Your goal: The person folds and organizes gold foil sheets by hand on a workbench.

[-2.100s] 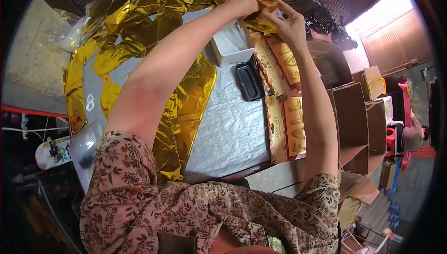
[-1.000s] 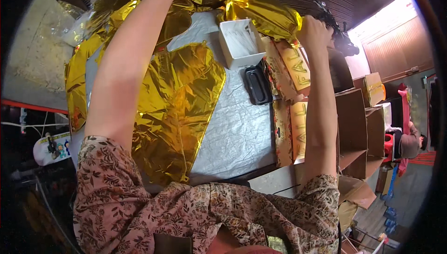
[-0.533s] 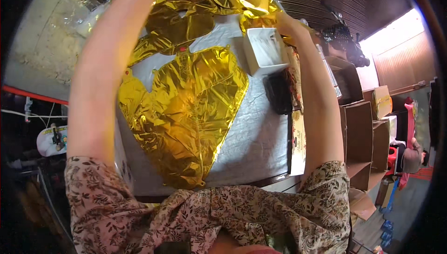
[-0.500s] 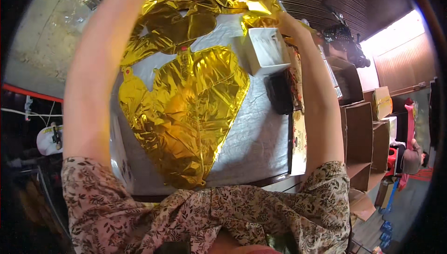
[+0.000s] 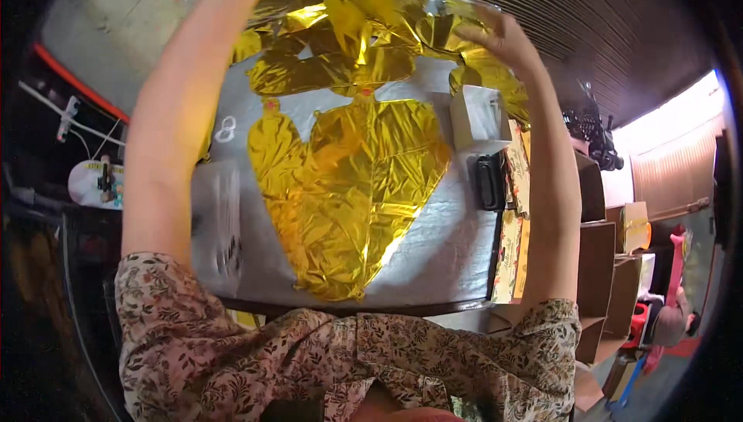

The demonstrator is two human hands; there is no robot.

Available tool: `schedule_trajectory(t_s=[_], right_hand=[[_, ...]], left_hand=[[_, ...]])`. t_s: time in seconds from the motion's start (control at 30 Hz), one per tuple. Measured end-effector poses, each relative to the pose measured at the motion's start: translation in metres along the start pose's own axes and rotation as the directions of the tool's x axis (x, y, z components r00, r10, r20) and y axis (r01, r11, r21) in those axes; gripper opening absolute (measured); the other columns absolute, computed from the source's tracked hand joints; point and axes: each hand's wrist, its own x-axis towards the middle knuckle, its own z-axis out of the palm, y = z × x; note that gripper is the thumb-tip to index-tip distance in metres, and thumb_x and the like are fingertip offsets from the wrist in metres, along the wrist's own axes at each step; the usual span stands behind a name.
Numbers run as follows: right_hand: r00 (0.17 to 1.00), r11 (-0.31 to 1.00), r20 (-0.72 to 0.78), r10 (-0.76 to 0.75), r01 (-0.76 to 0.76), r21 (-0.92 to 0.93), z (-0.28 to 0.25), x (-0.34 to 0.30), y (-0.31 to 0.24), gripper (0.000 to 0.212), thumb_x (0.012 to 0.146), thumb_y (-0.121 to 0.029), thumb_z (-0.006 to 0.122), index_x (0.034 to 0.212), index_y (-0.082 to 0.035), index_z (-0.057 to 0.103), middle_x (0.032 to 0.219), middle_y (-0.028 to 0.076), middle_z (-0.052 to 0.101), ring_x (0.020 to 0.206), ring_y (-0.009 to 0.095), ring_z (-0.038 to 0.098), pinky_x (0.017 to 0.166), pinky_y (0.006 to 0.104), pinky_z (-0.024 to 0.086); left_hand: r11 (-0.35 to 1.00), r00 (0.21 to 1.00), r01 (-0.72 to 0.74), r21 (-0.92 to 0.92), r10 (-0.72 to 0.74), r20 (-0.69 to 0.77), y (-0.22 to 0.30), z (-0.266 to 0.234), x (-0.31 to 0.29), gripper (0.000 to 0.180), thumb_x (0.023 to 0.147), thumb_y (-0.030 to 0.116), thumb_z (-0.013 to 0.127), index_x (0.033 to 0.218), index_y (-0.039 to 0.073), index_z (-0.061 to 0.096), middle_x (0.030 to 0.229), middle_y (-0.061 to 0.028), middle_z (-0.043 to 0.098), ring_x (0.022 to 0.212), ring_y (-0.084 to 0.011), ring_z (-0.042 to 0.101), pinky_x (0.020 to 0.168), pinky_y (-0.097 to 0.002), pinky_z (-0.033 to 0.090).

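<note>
While the bare left forearm [image 5: 174,105] stretches up past the upper edge of the view, its hand is cut off there, so I cannot tell whether those fingers are wide, narrow or holding anything. Near that point, at the top centre, a blurred, bunched piece of shiny gold foil [image 5: 360,16] rises above other gold foil at the far end of the table. The bare right hand [image 5: 495,35], also slightly blurred, is at the far right, its thumb and fingers spread apart over the foil there; whether they touch it I cannot tell. Between the two arms, a large, wrinkled gold foil shape [image 5: 356,190] lies flat on the table with its silver-grey covering [image 5: 449,256], broad at the far end and tapering toward the person, with a small red spot [image 5: 366,92] at its far edge. Just beyond it lies a darker-looking gold foil piece with a rounded end [image 5: 286,72]. To the right of the large shape stands an open white rectangular box [image 5: 481,134] with thin pale things inside, and just nearer than it sits an oblong black tray [image 5: 487,184]. Along the table's right edge lie cream and yellow printed cards [image 5: 508,252], partly behind the right forearm [image 5: 553,205]; brown cardboard boxes [image 5: 594,267] stand farther right
</note>
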Motion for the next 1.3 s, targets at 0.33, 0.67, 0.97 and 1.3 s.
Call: schedule_trajectory(t_s=[0.33,0.67,0.97,1.3], right_hand=[[0.995,0.972,-0.061,0.078,-0.062,0.227,-0.037,0.016,-0.260,0.028,0.088,-0.007,0.077,0.113,0.004,0.074,0.102,0.013,0.077,0.088,0.021,0.071,0.079,0.0324,0.057],[0.998,0.484,-0.032,-0.050,0.052,0.873,-0.086,-0.052,-0.284,0.025,0.093,-0.005,0.071,0.117,-0.002,0.064,0.102,0.009,0.072,0.087,0.021,0.070,0.077,0.0351,0.058],[1.000,0.510,0.012,0.022,-0.021,0.860,-0.086,-0.085,-0.266,0.026,0.091,-0.009,0.074,0.114,-0.002,0.065,0.102,0.007,0.071,0.090,0.019,0.071,0.080,0.0362,0.060],[0.871,0.950,-0.387,-0.302,0.240,-0.199,-0.115,-0.117,-0.220,0.041,0.089,-0.027,0.078,0.123,-0.005,0.066,0.121,0.014,0.068,0.108,0.028,0.066,0.094,0.0363,0.054]], left_hand=[[0.995,0.972,0.096,-0.035,-0.086,0.218,0.054,0.042,-0.128,0.028,0.098,0.024,0.071,0.109,0.000,0.064,0.094,-0.0122,0.069,0.088,-0.0197,0.069,0.074,-0.0305,0.059],[0.904,0.757,-0.278,0.326,-0.003,0.653,0.053,-0.079,-0.219,0.132,0.069,0.039,0.097,0.163,0.004,0.012,0.167,-0.0237,0.021,0.153,-0.0365,0.025,0.121,-0.0478,0.033],[0.936,0.656,-0.037,0.350,-0.241,0.715,-0.049,-0.073,-0.222,0.052,0.083,0.021,0.084,0.128,0.002,0.067,0.119,-0.0050,0.072,0.112,-0.0148,0.064,0.102,-0.0292,0.048],[0.777,0.756,-0.535,0.333,0.263,0.599,-0.056,-0.039,-0.139,0.007,0.083,0.001,0.076,0.090,0.002,0.074,0.081,-0.0095,0.073,0.075,-0.0158,0.066,0.068,-0.0340,0.050]])
